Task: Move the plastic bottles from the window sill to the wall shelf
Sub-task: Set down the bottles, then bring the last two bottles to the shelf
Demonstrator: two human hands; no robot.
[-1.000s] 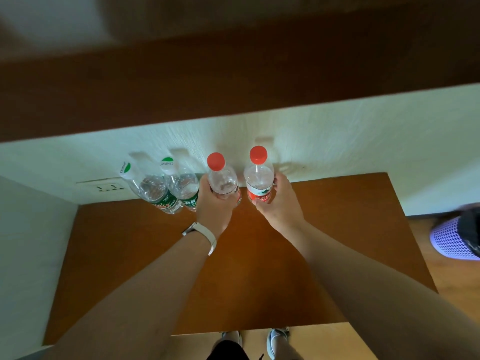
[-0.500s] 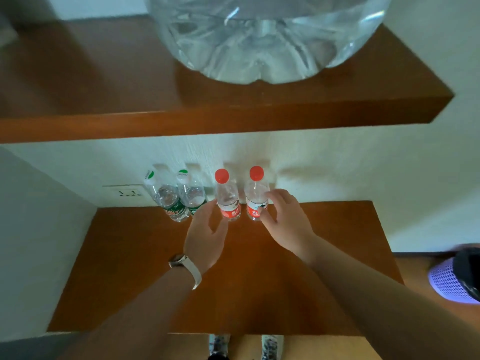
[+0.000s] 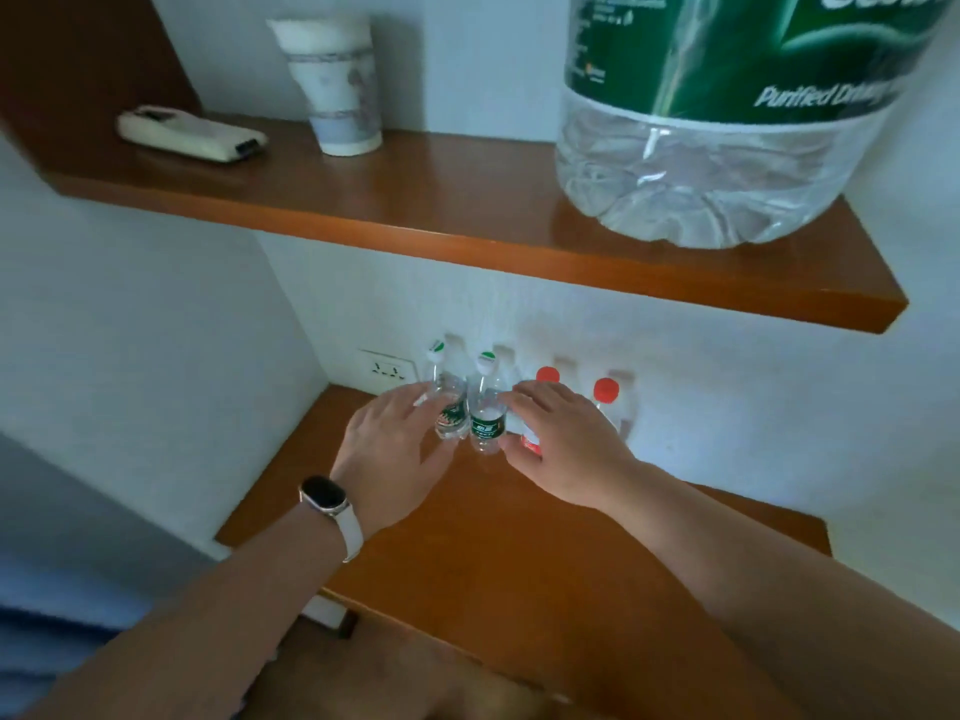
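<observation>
Where the lower wall shelf [image 3: 519, 537] meets the wall, the bottles stand in a row. The left hand [image 3: 387, 454], fingers straight and apart, lies at 9 o'clock of the first green-capped bottle [image 3: 451, 415]; the right hand [image 3: 569, 449], fingers likewise spread, lies at 3 o'clock of the second green-capped bottle [image 3: 485, 420], half covering one red-capped bottle [image 3: 546, 375]; the other red-capped bottle [image 3: 607, 394] stands further toward 3 o'clock; neither hand grips anything.

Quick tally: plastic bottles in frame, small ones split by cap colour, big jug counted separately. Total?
Green-cap bottles: 2
Red-cap bottles: 2
Large water jug: 1
Total: 5
</observation>
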